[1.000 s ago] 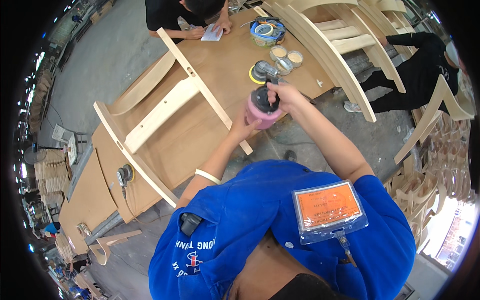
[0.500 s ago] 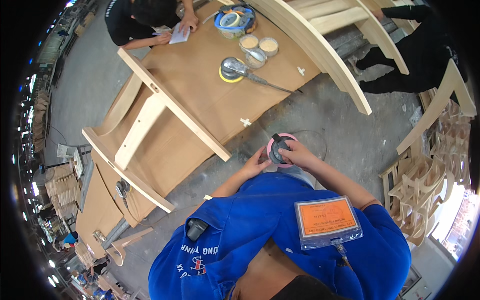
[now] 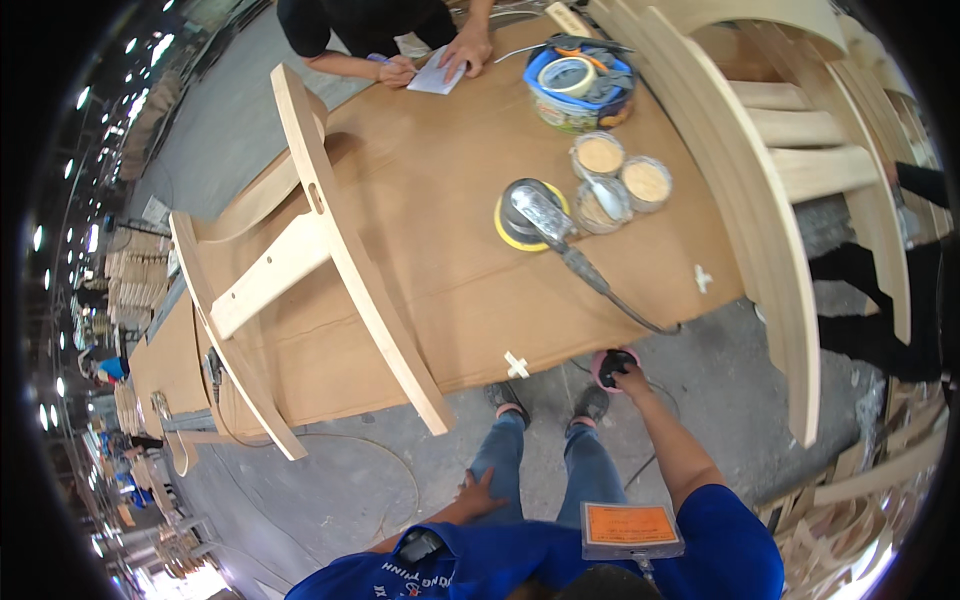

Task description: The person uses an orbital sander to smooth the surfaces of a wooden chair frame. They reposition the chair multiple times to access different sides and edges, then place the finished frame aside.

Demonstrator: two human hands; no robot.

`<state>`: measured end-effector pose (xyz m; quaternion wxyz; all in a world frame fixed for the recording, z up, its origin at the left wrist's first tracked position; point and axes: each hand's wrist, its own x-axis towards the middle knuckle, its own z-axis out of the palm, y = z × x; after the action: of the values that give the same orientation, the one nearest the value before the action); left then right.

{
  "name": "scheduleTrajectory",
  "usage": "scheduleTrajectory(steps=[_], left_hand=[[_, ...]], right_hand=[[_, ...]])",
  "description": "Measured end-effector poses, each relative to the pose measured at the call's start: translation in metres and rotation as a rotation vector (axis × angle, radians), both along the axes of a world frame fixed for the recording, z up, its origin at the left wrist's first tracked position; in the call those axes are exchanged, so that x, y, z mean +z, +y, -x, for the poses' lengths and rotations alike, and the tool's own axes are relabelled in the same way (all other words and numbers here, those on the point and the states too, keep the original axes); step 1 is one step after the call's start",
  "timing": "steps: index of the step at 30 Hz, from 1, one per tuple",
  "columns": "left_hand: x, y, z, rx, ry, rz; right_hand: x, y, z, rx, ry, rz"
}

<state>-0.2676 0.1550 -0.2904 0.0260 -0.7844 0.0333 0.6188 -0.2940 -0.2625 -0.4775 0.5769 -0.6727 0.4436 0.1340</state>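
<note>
My right hand point(image 3: 629, 379) is closed on a black sander with a pink pad point(image 3: 606, 368), at the near edge of the cardboard-covered table. Part of the sander is hidden under the fingers. My left hand point(image 3: 479, 498) rests against my left thigh, fingers spread and holding nothing. On the table, a second sander with a yellow pad point(image 3: 536, 213) lies beside several clear cups of tan paste point(image 3: 600, 155). A pale wooden chair frame point(image 3: 350, 270) lies across the left part of the table.
Several curved wooden frames point(image 3: 745, 170) stand along the table's right side. A blue-lined tub point(image 3: 582, 110) holds tape and cloths at the far end. Across the table a person's hands point(image 3: 468, 50) write on white paper point(image 3: 437, 74). Another person in dark clothes point(image 3: 870, 300) stands at right.
My right hand has carried the pink-padded sander away from my body to the table's near edge. My left hand has let go of it and dropped to my thigh. The head view has shifted.
</note>
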Motion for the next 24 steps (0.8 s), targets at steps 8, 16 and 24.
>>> scheduleTrajectory(steps=[8, 16, 24], left_hand=[[0.001, -0.003, -0.022, 0.08, -0.214, -0.066], [-0.008, -0.001, -0.03, 0.111, -0.406, -0.035], [-0.004, -0.01, -0.038, -0.036, -0.562, -0.013]], right_hand=[[-0.095, -0.084, -0.111, -0.508, -0.103, -0.2], [-0.149, -0.123, -0.174, -0.732, -0.163, -0.228], [-0.16, -0.122, -0.178, -0.809, -0.174, -0.232]])
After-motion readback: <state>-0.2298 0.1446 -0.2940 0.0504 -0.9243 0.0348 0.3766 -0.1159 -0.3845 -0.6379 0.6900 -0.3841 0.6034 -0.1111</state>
